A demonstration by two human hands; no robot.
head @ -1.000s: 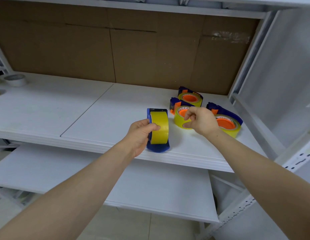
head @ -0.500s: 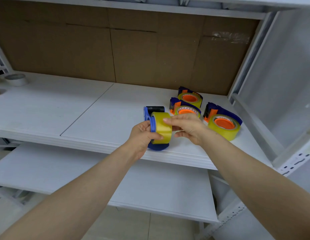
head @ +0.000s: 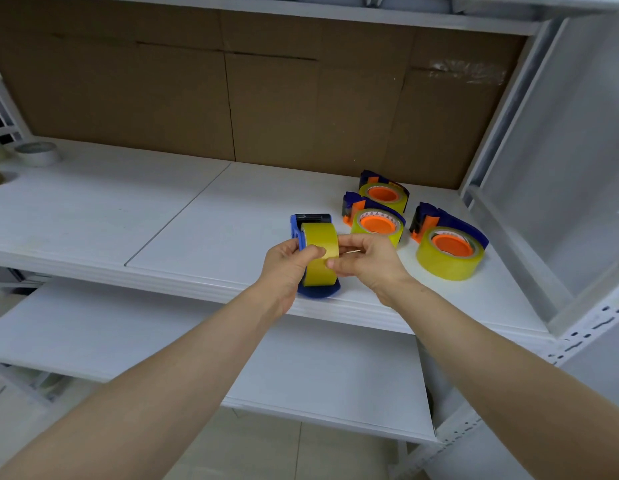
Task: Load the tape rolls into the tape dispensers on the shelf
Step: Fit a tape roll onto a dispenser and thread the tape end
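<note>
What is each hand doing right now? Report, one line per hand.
Left hand: closed on the blue tape dispenser, thumb on its yellow tape roll.
Right hand: fingertips pinching the same roll.

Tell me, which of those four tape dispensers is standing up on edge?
The blue dispenser held between the left hand and right hand. The other three lie flat behind it, orange hubs facing up.

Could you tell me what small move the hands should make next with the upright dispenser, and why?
Probably peel the tape end free: the right hand pinches at the yellow tape roll already seated in the upright blue tape dispenser, which the left hand steadies.
</note>
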